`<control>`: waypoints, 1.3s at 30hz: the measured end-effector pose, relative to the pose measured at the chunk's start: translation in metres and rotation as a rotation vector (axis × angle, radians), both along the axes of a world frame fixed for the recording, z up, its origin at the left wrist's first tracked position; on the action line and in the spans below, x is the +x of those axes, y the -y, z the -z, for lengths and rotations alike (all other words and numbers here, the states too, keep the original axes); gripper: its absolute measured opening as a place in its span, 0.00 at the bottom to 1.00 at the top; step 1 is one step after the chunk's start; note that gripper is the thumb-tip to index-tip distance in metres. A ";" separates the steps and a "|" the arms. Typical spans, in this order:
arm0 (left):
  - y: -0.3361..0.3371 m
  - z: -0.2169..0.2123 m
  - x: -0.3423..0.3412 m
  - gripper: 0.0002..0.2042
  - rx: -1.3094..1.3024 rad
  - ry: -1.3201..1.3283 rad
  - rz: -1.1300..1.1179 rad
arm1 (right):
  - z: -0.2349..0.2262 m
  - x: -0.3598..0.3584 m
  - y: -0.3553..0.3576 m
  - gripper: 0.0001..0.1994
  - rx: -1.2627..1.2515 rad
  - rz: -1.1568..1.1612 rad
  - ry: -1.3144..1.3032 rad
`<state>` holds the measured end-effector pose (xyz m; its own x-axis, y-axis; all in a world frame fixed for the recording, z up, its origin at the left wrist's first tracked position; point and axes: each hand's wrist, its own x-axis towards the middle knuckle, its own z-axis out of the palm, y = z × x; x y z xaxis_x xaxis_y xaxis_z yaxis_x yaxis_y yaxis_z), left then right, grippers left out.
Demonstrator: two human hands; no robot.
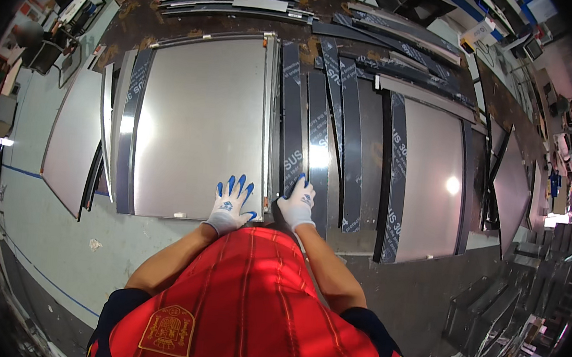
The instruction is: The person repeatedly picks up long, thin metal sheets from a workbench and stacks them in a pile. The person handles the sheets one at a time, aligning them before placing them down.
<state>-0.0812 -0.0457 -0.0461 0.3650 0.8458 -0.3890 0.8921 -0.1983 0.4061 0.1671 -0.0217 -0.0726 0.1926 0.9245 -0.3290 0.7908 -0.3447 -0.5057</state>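
My left hand (230,206), in a white glove with blue fingertips, lies open with spread fingers on the lower right corner of a large grey sheet metal panel (202,115). Just right of that panel, my right hand (297,205), gloved alike, is closed around the near end of a long metal strip (292,117) with dark printed film. Its thumb sits on the strip's left side, and the other fingers are partly hidden. A shinier film-covered strip (318,113) runs alongside, to the right. Narrow pale edge pieces (268,108) stand between the panel and the held strip.
Another grey panel (430,179) lies to the right, flanked by film-covered strips (396,161). More strips (248,3) are stacked across the far side of the dark, stained table (132,19). Tilted panels (70,130) stand at the left. Dark metal parts (483,311) sit at the lower right.
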 end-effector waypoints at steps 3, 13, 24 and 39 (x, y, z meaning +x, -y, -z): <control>-0.002 -0.001 0.000 0.49 -0.024 -0.015 0.002 | -0.010 0.029 0.011 0.48 0.061 0.022 -0.459; -0.050 -0.016 -0.020 0.36 0.258 0.392 -0.305 | -0.076 0.104 0.062 0.42 0.220 -0.156 -0.612; -0.176 -0.145 -0.080 0.52 0.653 -0.007 0.194 | -0.187 0.125 0.041 0.44 0.196 -0.536 -0.360; -0.139 -0.116 -0.120 0.40 0.685 0.046 0.355 | -0.158 0.091 0.050 0.52 0.125 -0.534 0.240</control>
